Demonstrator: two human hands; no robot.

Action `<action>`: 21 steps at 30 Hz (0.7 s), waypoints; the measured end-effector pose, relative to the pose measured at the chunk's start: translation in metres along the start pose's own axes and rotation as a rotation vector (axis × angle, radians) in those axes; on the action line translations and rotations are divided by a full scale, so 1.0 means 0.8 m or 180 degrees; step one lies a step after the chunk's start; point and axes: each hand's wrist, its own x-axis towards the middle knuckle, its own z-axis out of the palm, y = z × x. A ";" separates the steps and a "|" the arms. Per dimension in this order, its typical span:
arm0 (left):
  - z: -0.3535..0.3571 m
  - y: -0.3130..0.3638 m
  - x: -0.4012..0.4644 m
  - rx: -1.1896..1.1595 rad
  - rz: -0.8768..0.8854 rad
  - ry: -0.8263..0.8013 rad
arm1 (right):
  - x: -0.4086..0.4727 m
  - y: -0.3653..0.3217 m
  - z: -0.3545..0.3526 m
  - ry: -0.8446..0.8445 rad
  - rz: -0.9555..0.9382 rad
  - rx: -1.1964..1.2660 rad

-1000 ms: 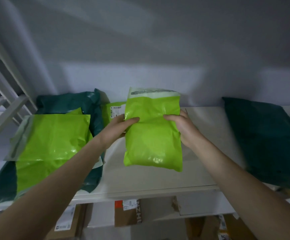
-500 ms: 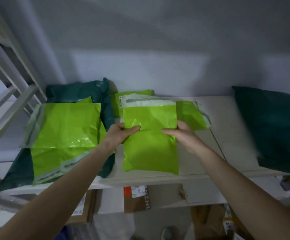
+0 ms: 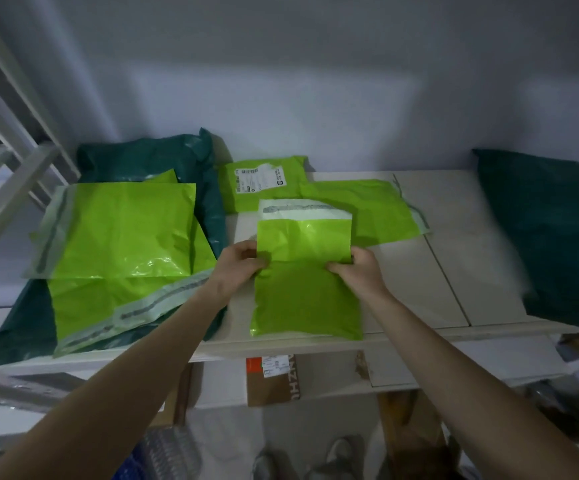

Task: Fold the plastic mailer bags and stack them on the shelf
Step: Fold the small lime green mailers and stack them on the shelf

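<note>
The mailer (image 3: 307, 271) lies at frame centre on the shelf (image 3: 437, 258), its near end reaching the front edge. It is thin glossy plastic film, judged light, limp and slippery; it will likely slide on the shelf and spring back open unless the crease is pressed down. A white adhesive strip (image 3: 303, 210) runs across its far end. Best hold: both side edges at mid-length, on the fold line.

The left hand (image 3: 237, 263) pinches the left edge, thumb on top, fingers curled. The right hand (image 3: 359, 268) pinches the right edge the same way. Both forearms reach in from the lower corners of the frame, wrists low over the shelf. More green mailers lie at centre left and behind.
</note>
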 end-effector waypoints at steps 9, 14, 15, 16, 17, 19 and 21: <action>0.007 -0.006 0.010 0.0959 0.0341 0.0581 | 0.014 0.010 0.002 0.0440 -0.0370 -0.0675; 0.019 0.003 -0.019 0.1763 0.1342 0.0831 | -0.014 -0.005 0.007 0.0955 -0.1039 -0.1217; 0.024 0.003 -0.023 0.1946 0.1454 0.0670 | -0.022 -0.008 0.013 0.0804 -0.1202 -0.1375; 0.029 0.001 -0.025 0.2202 0.1525 0.0457 | -0.027 -0.007 0.020 0.0571 -0.1313 -0.1590; 0.034 -0.002 -0.024 0.2495 0.1545 0.0219 | -0.030 -0.005 0.028 0.0328 -0.1382 -0.1834; 0.042 -0.012 -0.021 0.2970 0.1403 -0.0215 | -0.032 0.005 0.042 -0.0063 -0.1325 -0.2249; 0.046 -0.022 -0.020 0.3165 0.1131 -0.0465 | -0.033 0.015 0.051 -0.0313 -0.1069 -0.2439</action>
